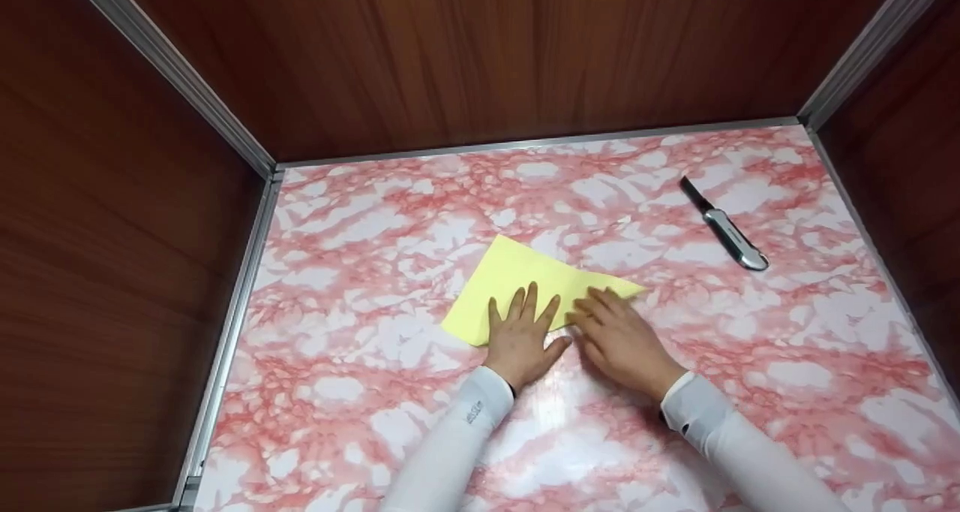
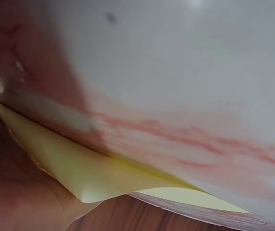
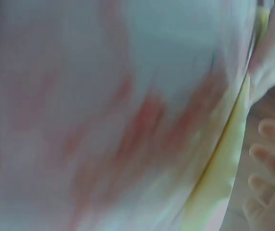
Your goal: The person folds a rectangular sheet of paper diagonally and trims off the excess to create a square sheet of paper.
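A folded sheet of yellow paper (image 1: 514,264) lies on the table, its right end narrowing to a point. My left hand (image 1: 520,347) rests on its near part, palm down with the fingers spread. In the left wrist view, the paper's near edge (image 2: 65,159) lifts in a curve beside that hand (image 2: 22,192). Over the right part of the sheet is my right hand (image 1: 626,343), its fingers loosely bent and overlapping the near edge. The right wrist view shows those fingers (image 3: 267,173) apart from each other, holding nothing, beside the paper (image 3: 221,168).
A folding knife (image 1: 726,227) with a dark blade and a silver and black handle lies at the back right, blade out. Dark wood panels (image 1: 465,54) with metal edging enclose the back and sides of the red and white marbled table (image 1: 352,407).
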{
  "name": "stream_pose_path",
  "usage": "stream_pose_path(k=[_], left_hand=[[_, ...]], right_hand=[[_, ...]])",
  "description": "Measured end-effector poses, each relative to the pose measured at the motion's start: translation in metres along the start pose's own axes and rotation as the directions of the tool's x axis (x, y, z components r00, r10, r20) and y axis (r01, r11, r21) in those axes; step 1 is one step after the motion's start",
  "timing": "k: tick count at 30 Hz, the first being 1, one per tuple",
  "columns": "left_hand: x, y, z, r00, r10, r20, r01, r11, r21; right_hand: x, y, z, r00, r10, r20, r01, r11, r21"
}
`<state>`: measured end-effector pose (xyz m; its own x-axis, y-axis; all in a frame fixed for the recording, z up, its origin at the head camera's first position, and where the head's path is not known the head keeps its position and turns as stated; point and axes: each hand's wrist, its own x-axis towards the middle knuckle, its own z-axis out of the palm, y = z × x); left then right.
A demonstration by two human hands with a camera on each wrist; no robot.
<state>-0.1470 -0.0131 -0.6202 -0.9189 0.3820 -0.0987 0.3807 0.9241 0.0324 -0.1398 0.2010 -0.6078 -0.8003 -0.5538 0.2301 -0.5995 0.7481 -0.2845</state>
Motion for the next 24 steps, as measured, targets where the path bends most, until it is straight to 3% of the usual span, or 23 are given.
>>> stream_pose_path(k=[3,8,18,24], left_hand=[[0.001,0.001,0.001,1.000,-0.002,0.023,0.001,1.000,0.030],[0.002,0.001,0.002,0.999,-0.004,0.035,0.001,0.997,0.073],[-0.001,0.000,0.001,1.000,0.013,0.009,-0.014,0.997,0.076],[0.000,0.000,0.002,0.999,0.013,0.030,-0.015,0.996,0.085]], right_hand=[[0.000,-0.006,0.008,0.999,-0.042,0.017,0.042,0.999,0.002],[-0.002,-0.009,0.014,0.999,-0.045,0.024,0.045,0.999,0.001],[-0.003,-0.010,0.014,0.996,-0.067,0.057,0.067,0.998,0.006],[-0.001,-0.013,0.012,0.995,-0.052,0.086,0.050,0.998,0.023]])
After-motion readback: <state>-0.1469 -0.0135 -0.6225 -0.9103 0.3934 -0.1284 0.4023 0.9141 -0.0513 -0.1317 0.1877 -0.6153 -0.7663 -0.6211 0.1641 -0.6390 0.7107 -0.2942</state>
